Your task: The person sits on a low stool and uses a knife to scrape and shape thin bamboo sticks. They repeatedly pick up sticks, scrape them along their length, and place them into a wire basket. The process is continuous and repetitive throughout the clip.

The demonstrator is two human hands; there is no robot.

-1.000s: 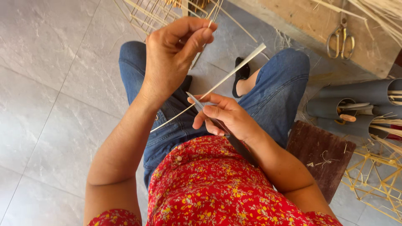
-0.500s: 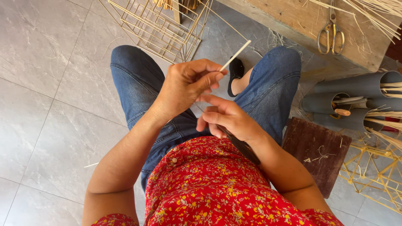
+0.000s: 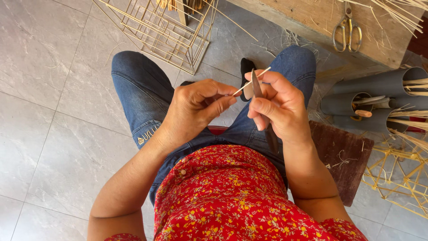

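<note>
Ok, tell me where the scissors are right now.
In the head view, the scissors lie top right on the wooden bench, above the grey tubes.

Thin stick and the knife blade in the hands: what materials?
Stick: looks like split bamboo, pale, matte, slim and straight, pinched by the left hand. Knife in the right hand: probably dark, dull metal blade; the handle is mostly hidden.

— Where did you have room around your hands?
— At nine o'clock, bare floor tiles (image 3: 40, 111). At twelve stood the stick frame (image 3: 165, 31); at three, the grey tubes (image 3: 379, 96) blocked you.
</note>
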